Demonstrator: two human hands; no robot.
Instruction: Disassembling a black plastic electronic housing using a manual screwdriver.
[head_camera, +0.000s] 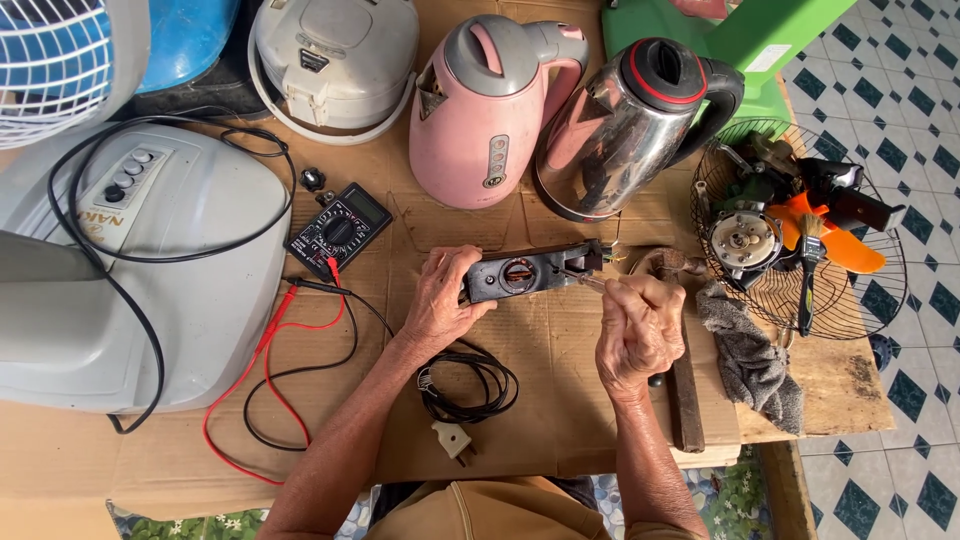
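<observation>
Gripping a dark, oblong base (528, 274) with a coppery ring showing in its open face, the left hand (442, 300) pins it against the cardboard-covered counter (560, 400), thumb on the near edge and fingers curled over the left end. The right hand (638, 330) is closed in a fist round a thin tool (590, 283), whose tip lies at the base's right end; whether the tip is seated in a screw or only touching cannot be told from here.

Behind the base stand a pink kettle (490, 110) and a steel kettle (630, 125), both close to the work. A multimeter (340, 230) lies to the left, its red and black leads (270, 390) looping over the cardboard toward the left forearm. A coiled black cord (470, 385) with a pale plug (452, 438) sits just under the left wrist. A grey rag (750, 355) and a fan guard (800, 235) filled with parts are off to the right.

The likeliest slip, as I judge it, is the tool skating off, since the base is held at one end only and could pivot; the point would then travel toward the left fingers. A push could also knock the base into the steel kettle. The leads and cord near the arms could snag and drag the multimeter.
</observation>
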